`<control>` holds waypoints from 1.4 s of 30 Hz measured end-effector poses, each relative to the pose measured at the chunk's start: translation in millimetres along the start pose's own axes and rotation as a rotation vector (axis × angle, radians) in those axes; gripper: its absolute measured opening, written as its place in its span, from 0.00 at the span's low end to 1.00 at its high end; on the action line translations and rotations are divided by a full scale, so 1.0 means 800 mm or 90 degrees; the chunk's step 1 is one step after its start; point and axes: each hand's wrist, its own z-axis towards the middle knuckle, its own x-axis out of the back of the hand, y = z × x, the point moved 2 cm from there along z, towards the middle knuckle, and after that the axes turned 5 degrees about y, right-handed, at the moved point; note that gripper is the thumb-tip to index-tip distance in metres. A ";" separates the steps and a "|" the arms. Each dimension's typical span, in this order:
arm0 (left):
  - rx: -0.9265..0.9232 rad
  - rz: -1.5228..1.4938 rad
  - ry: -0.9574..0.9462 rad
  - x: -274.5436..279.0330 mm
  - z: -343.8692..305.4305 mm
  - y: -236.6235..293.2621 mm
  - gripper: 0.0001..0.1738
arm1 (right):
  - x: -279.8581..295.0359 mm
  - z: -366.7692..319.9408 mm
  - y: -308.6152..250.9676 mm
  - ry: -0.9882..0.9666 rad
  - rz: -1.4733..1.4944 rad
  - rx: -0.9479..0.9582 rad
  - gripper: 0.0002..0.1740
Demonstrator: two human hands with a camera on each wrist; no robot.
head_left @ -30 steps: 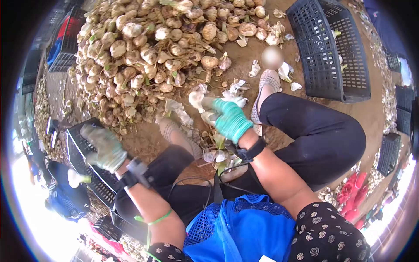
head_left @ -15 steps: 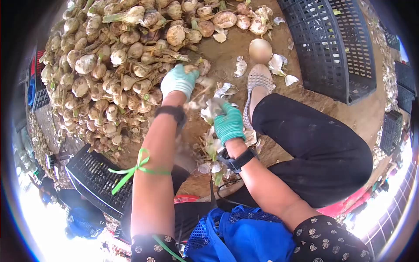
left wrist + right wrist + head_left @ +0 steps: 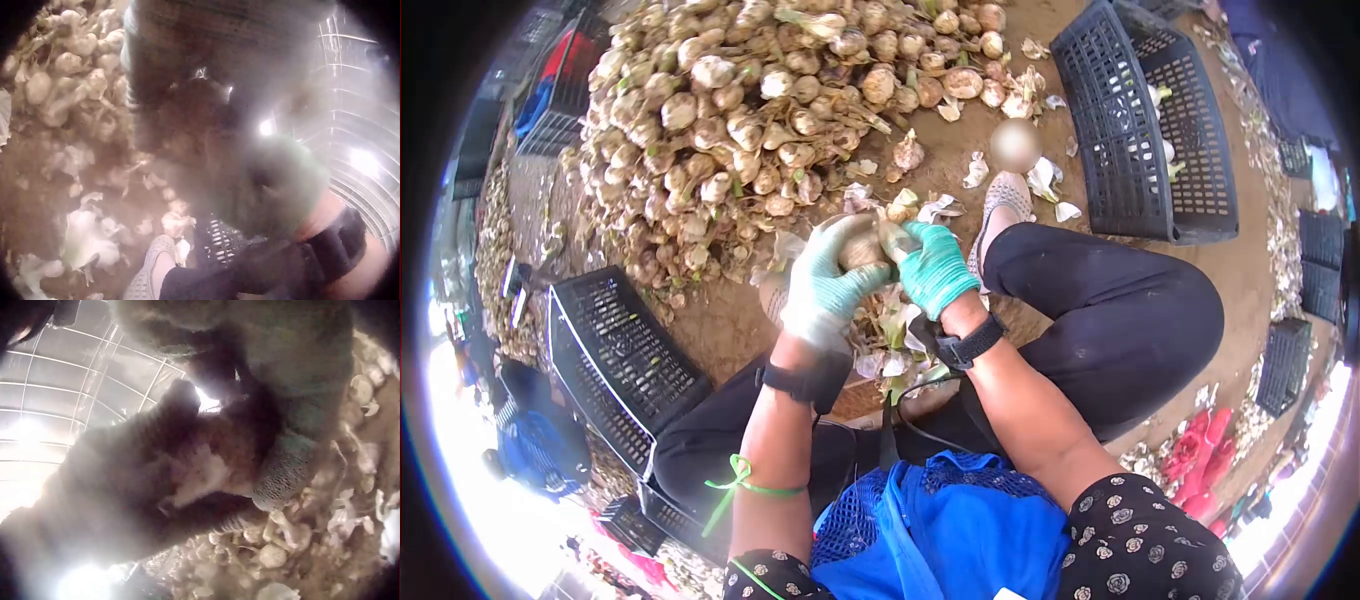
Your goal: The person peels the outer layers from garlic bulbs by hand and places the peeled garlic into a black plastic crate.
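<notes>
Two gloved hands curled round one pale, papery round bulb [image 3: 862, 245] held between them: your left hand [image 3: 825, 285] cupped it, your right hand [image 3: 935, 268] pinched its top. Beyond the hands lay a large heap of like bulbs [image 3: 730, 120]; judged: most work left.

Head cam: bulb [image 3: 862, 247] mostly covered by glove fingers. Left hand [image 3: 828, 285] and right hand [image 3: 933, 268] both grip it, so only a brownish patch shows and skin/stalk detail can't be told. Round blob [image 3: 1013, 146] just beyond the shoe [image 3: 1003, 193] is smeared, can't ID. Pile [image 3: 750, 120] is cut off at the top edge. Crate [image 3: 610, 355] has its near corner hidden behind the knee.

L wrist cam: fogged, w/ glare spots. The hand is a dark mass, fingers not separable.

R wrist cam: too close, out of focus. Bulb is a reddish-white smear, and glare washes out bottom left.
</notes>
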 end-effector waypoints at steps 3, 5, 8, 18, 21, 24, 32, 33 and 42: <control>0.052 -0.107 0.007 0.009 -0.015 -0.001 0.30 | 0.007 -0.015 -0.016 -0.032 -0.073 0.079 0.12; 0.155 -0.321 -0.009 0.015 -0.025 0.017 0.29 | 0.003 -0.018 -0.006 -0.020 -0.078 0.122 0.12; 0.151 -0.396 -0.005 0.022 -0.030 0.005 0.30 | 0.003 -0.031 -0.016 0.030 -0.105 0.185 0.10; 0.029 -0.396 0.163 0.000 -0.054 0.010 0.45 | 0.009 -0.033 -0.035 0.098 0.025 0.156 0.10; 0.180 -0.725 0.150 0.012 -0.043 0.008 0.27 | 0.005 -0.038 -0.030 0.027 0.216 0.047 0.10; 0.417 -0.767 0.140 0.020 -0.017 -0.012 0.26 | 0.001 -0.047 -0.028 -0.029 0.336 -0.014 0.10; 0.178 -0.569 0.313 0.025 -0.012 -0.007 0.15 | 0.003 -0.047 -0.025 -0.085 0.586 -0.140 0.09; 0.161 -0.539 0.266 0.025 -0.004 -0.057 0.17 | 0.005 -0.054 -0.033 -0.114 0.494 -0.098 0.09; 0.023 -0.553 0.223 0.018 -0.040 0.020 0.35 | -0.005 -0.046 -0.020 -0.064 0.517 -0.127 0.11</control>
